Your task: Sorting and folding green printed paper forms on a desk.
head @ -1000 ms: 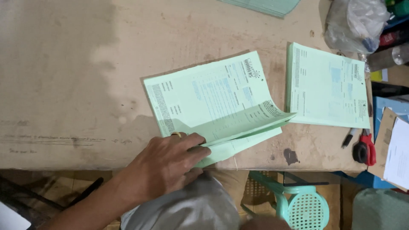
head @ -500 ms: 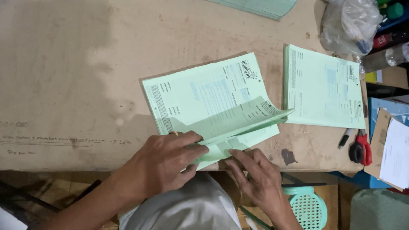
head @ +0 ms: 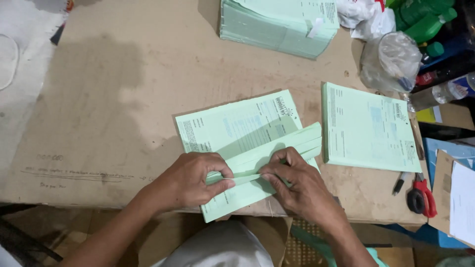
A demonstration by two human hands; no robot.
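A thin stack of pale green printed forms lies on the brown table in front of me. Its near edge is lifted and fanned into several curled sheets. My left hand pinches those raised sheets at their near left corner, thumb on top. My right hand grips the same lifted edge just to the right, fingers curled over it. Both hands sit at the table's near edge.
A second green stack lies to the right, a thick pile of green forms at the far edge. Red-handled scissors and a pen lie at right, beside plastic bags, green bottles and papers.
My right hand came up from below the table and took hold of the lifted sheets beside my left hand. The view tilted, showing more of the far table.
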